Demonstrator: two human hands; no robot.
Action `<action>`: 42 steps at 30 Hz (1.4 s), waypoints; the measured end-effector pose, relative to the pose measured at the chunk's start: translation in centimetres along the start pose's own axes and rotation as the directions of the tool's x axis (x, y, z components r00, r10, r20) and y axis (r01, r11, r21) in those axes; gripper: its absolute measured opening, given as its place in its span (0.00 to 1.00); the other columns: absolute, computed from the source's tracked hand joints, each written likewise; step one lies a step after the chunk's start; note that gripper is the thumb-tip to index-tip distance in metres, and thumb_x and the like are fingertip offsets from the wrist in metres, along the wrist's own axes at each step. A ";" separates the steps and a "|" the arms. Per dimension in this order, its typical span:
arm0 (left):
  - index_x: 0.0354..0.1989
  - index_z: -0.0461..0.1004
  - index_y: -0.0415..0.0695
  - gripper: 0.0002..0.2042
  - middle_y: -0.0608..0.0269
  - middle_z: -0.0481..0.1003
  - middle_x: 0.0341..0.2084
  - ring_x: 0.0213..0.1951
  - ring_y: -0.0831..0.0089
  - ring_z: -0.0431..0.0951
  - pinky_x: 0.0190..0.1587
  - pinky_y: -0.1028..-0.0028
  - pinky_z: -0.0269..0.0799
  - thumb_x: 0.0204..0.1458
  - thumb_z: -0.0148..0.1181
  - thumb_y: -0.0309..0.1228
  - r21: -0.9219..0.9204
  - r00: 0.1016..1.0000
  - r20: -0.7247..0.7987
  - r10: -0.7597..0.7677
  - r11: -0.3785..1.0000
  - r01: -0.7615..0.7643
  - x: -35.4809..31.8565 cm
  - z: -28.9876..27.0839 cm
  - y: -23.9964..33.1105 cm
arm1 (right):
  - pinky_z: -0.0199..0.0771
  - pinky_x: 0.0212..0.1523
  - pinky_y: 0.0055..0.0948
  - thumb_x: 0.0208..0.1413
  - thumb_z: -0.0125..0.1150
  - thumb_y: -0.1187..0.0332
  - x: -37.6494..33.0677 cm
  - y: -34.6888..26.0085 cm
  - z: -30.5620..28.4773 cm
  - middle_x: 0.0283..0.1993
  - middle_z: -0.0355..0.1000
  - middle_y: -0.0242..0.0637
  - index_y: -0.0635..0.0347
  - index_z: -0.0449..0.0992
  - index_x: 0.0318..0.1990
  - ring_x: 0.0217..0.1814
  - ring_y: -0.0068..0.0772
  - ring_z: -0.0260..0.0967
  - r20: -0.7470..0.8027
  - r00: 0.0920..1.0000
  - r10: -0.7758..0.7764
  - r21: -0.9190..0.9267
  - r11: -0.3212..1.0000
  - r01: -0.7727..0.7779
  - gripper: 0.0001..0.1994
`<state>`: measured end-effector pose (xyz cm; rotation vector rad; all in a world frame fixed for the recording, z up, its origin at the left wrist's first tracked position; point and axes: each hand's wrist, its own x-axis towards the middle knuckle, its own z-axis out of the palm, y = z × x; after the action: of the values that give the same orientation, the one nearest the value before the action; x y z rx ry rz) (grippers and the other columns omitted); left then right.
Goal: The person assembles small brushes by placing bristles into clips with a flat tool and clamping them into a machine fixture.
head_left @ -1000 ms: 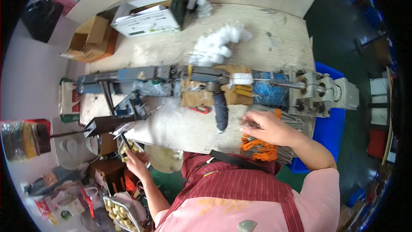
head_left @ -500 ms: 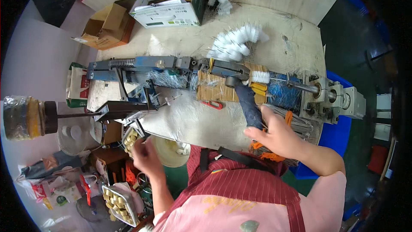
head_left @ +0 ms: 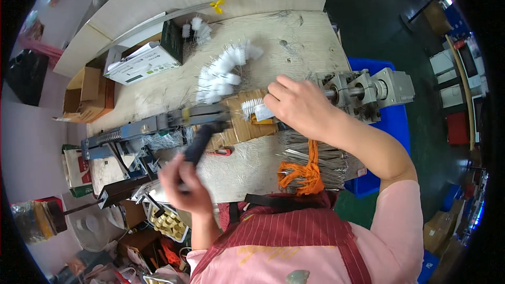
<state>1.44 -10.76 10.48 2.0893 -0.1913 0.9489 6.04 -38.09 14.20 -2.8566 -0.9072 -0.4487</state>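
My left hand, somewhat blurred, is closed round the dark wrapped handle of a metal clamp on the bench machine. Over the right part of the machine, my right hand has its fingers curled at a small white-bristled brush. The brush lies between the clamp's jaws and the spindle; my fingers hide its right end. Flattened cardboard lies under the clamp. Beyond it is a pile of white brushes with thin wire stems.
A bundle of metal wires with an orange cloth tie lies near my right forearm. Red-handled pliers or a similar tool rests by the cardboard. Boxes stand at the back left; a tray of yellowish pieces sits below left.
My right hand has let go of the handle and moved up to the brush. My left hand has come from the tray to the handle. The clamp has shifted left, off the brush.
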 end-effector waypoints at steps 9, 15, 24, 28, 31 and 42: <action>0.46 0.70 0.34 0.12 0.62 0.74 0.27 0.25 0.79 0.73 0.27 0.79 0.66 0.60 0.55 0.30 -0.357 0.577 0.495 -0.649 0.454 0.817 -5.0 0.4 -4.3 | 0.77 0.34 0.47 0.50 0.55 0.72 7.3 4.0 5.4 0.33 0.76 0.50 0.65 0.77 0.30 0.37 0.52 0.76 0.190 0.879 0.438 0.214 0.855 -0.472 0.07; 0.47 0.70 0.33 0.13 0.59 0.76 0.32 0.29 0.76 0.75 0.32 0.77 0.70 0.59 0.56 0.28 -0.299 0.507 0.580 -0.637 0.413 0.861 -5.8 0.0 -5.5 | 0.73 0.36 0.42 0.53 0.59 0.69 2.2 1.5 -0.4 0.35 0.73 0.40 0.58 0.74 0.37 0.36 0.47 0.73 0.029 0.930 0.365 0.291 0.888 -0.357 0.06; 0.43 0.73 0.34 0.08 0.58 0.78 0.36 0.35 0.75 0.77 0.39 0.77 0.71 0.61 0.52 0.26 -0.155 0.672 0.510 -0.537 0.710 0.686 -5.2 -1.7 -4.1 | 0.72 0.36 0.44 0.56 0.59 0.54 -15.7 -1.2 -6.4 0.33 0.73 0.43 0.60 0.71 0.29 0.35 0.49 0.73 0.642 0.578 0.504 0.067 0.714 -0.696 0.17; 0.39 0.74 0.34 0.06 0.59 0.78 0.34 0.33 0.76 0.77 0.38 0.77 0.71 0.61 0.52 0.24 -0.194 0.717 0.541 -0.439 0.765 0.614 -4.9 -0.6 -1.9 | 0.72 0.36 0.44 0.52 0.61 0.60 -17.7 -3.8 -3.4 0.31 0.72 0.40 0.59 0.72 0.28 0.35 0.48 0.73 0.456 0.700 0.549 0.183 0.712 -0.678 0.12; 0.36 0.75 0.34 0.06 0.61 0.77 0.31 0.33 0.77 0.76 0.37 0.78 0.71 0.61 0.52 0.24 -0.220 0.733 0.558 -0.390 0.782 0.583 -5.2 -0.3 -1.1 | 0.70 0.32 0.42 0.46 0.60 0.72 -17.4 -2.8 -3.0 0.31 0.69 0.38 0.58 0.70 0.28 0.34 0.46 0.71 0.415 0.774 0.479 0.322 0.718 -0.617 0.05; 0.37 0.74 0.35 0.06 0.62 0.77 0.32 0.34 0.78 0.77 0.38 0.79 0.71 0.61 0.52 0.23 -0.209 0.684 0.633 -0.361 0.772 0.601 -5.2 -0.1 -0.2 | 0.71 0.30 0.39 0.50 0.62 0.68 -18.1 -1.9 -4.1 0.30 0.72 0.39 0.60 0.73 0.30 0.32 0.45 0.72 0.236 0.729 0.642 0.167 0.712 -0.682 0.07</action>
<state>-2.17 -11.53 6.84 1.8180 -0.0949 -0.0708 -10.16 -47.21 12.52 -2.7466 0.1117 -0.0118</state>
